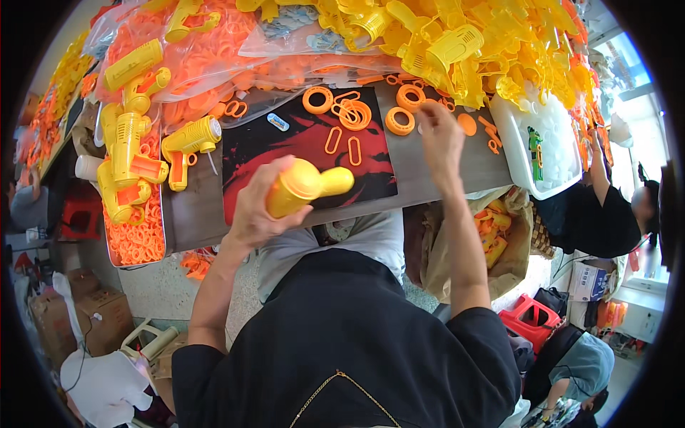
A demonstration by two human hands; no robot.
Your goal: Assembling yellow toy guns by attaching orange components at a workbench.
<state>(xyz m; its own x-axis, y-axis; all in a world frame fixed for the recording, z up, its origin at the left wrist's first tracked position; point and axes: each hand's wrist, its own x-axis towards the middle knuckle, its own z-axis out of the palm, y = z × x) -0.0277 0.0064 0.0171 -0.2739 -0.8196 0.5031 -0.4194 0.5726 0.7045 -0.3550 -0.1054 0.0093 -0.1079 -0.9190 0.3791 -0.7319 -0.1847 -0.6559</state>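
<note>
In my left hand is a yellow plastic toy gun body, its rounded end turned up and a stubby handle pointing right. My fingers wrap around its barrel, above the table's front edge. Farther right, my right hand hovers over the table with its fingers drawn together; whatever they may hold is hidden. Close by its fingertips lie a thick orange ring and another orange ring. On the red-and-black mat are thin orange hoops, orange oval links and a third thick ring.
Yellow gun bodies are stacked at left over a tray of small orange rings. Yellow shells and bagged orange parts heap at the back. A white bin stands right; a sack hangs below. Other people sit nearby.
</note>
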